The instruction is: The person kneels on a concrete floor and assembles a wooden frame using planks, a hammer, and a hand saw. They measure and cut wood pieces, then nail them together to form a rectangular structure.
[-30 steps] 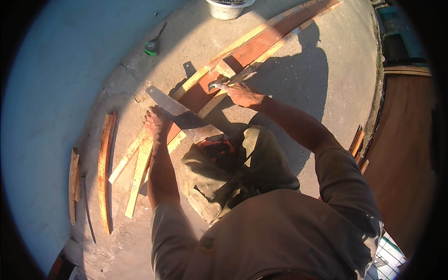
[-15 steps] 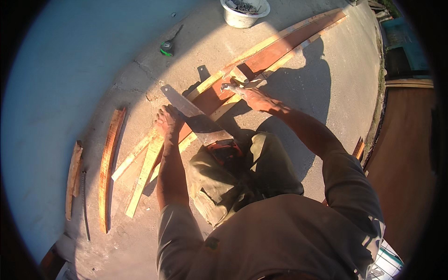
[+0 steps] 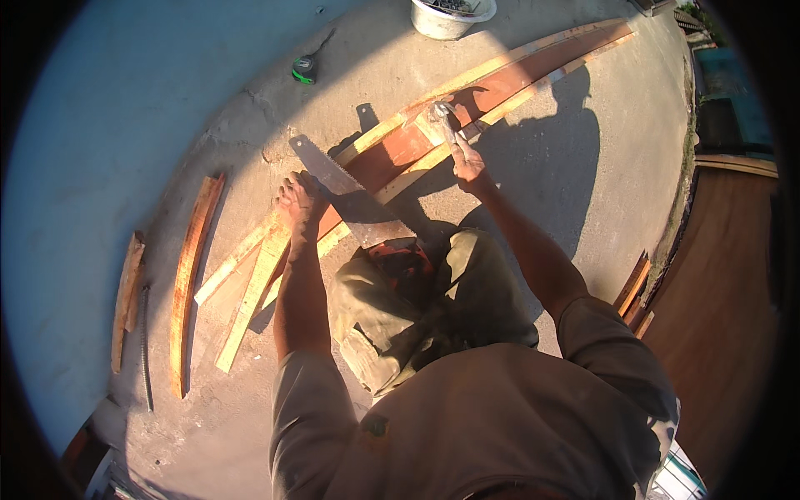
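Note:
My right hand is closed round the handle of a hammer. The hammer's metal head lies over a short wood block set across a long frame of pale wooden strips on a reddish-brown board. Whether head and block touch, I cannot tell. At the frame's near left end my left hand grips the top of a loose wooden strip, its fingers curled over the wood. Between my hands a handsaw leans across the frame, its red and black handle between my knees.
A green and black tape measure lies on the concrete beyond the frame. Farther off stands a white basin with small scraps in it. Loose wooden pieces and a ribbed metal rod lie at left. A brown panel is at right.
My right hand has swung the hammer round, so its head now points away from me, over the block. The left hand keeps its grip on the strip. The view has shifted slightly.

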The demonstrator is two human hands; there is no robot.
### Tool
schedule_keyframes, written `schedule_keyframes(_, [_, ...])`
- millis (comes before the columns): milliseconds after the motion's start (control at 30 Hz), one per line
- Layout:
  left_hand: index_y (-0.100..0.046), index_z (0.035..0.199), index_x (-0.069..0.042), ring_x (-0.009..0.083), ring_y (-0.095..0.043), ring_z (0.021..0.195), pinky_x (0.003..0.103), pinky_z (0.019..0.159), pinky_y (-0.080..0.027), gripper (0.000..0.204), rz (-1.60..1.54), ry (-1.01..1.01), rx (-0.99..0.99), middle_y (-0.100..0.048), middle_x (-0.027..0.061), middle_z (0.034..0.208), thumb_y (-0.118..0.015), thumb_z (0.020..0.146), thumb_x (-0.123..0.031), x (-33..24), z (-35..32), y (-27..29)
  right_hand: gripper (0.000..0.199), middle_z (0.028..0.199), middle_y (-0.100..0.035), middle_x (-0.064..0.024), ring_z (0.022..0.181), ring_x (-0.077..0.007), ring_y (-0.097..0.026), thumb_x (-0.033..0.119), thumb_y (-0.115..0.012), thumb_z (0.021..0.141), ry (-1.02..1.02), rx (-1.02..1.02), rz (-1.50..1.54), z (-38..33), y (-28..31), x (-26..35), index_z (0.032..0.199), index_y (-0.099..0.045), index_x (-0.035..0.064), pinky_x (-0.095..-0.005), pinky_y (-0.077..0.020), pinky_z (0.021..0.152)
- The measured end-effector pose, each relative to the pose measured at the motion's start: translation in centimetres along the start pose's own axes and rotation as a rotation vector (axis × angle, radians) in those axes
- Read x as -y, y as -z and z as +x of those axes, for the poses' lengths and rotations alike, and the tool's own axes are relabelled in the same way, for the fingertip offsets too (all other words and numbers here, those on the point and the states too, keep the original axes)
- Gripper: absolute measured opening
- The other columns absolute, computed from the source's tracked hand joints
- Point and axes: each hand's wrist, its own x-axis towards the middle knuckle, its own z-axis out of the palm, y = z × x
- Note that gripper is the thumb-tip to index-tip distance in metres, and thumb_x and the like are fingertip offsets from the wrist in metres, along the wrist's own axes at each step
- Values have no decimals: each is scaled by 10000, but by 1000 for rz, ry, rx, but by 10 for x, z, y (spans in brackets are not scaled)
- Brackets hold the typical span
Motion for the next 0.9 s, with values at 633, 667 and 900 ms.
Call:
schedule_keyframes(633, [-248,1447,-41,308,-292,1380,543,1137,-180,1025,-11,1,187,-357,189,1426,-679,700,-595,22,-18,64,481,1114,-580,-205,1063,-366,-579,274,-616,881,199,-228,-845,-120,62,-40,1294,-482,67,-453,-486,825])
schedule_keyframes(667, [-208,1469,-48,301,-252,1404,565,1142,-152,1058,36,7,186,-319,185,1458,-687,695,-588,25,-20,68,435,1097,-590,-203,1046,-370,-582,270,-619,880,305,5,-692,-125,46,-37,1243,-503,60,-457,-484,827])
schedule_keyframes(900, [-311,1436,-85,318,-303,1370,625,1105,-178,855,47,74,99,-368,148,1435,-725,748,-378,65,-64,56,252,968,-634,-132,1086,-286,-546,167,-517,840,619,270,-816,-215,-116,-46,1040,-606,44,-405,-490,785])
